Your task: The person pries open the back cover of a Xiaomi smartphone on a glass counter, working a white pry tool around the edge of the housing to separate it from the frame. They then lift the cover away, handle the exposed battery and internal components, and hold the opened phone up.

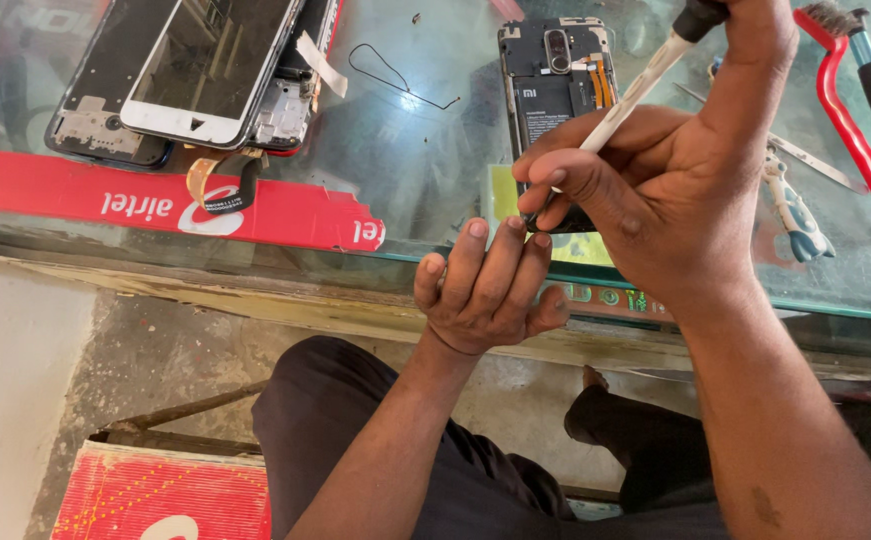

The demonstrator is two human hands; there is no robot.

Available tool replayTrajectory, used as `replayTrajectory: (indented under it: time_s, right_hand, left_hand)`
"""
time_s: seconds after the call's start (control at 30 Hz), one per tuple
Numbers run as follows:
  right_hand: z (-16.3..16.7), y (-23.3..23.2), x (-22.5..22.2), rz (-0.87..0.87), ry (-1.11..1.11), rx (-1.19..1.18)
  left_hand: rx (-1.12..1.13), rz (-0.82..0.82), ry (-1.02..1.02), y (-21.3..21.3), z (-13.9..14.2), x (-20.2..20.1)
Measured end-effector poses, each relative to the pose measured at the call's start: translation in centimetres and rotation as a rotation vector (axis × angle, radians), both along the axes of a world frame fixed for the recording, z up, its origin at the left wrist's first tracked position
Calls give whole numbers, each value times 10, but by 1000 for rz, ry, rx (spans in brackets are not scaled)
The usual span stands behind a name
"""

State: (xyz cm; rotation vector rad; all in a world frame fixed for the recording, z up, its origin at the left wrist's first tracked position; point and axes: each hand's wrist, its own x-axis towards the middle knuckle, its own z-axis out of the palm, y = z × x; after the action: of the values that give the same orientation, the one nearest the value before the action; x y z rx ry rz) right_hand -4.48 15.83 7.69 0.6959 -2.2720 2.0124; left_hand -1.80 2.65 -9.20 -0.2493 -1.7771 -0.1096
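My right hand point(655, 190) is pinching a slim white-handled tool point(627, 100), its long axis slanting from upper right down-left onto the opened black phone point(552, 85) — lying lengthwise away from me. My left hand point(485, 290) is resting open, holding nothing, fingertips on the glass counter's point(425, 170) edge — concrete floor point(155, 350) below.

Bare forearms, dark trousers, no sleeves

Bright, even daylight, soft glare on the glass counter point(425, 150), sharp focus throughout.
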Motion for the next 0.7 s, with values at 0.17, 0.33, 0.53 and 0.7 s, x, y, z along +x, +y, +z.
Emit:
replayTrajectory:
  time_s: [0.17,0.33,0.53,0.7]
  right_hand:
    - [-1,2,0,41,-54,-104]
    - [-3,4,-1,33,159,17]
    - [-5,5,-3,88,617,166]
    - [-6,6,-4,197,466,45]
  left_hand:
    - [-4,1,-14,-1,0,3]
    - [1,-3,-6,0,-1,1]
    - [-1,-14,0,-1,-2,1]
    - [5,4,6,0,-1,2]
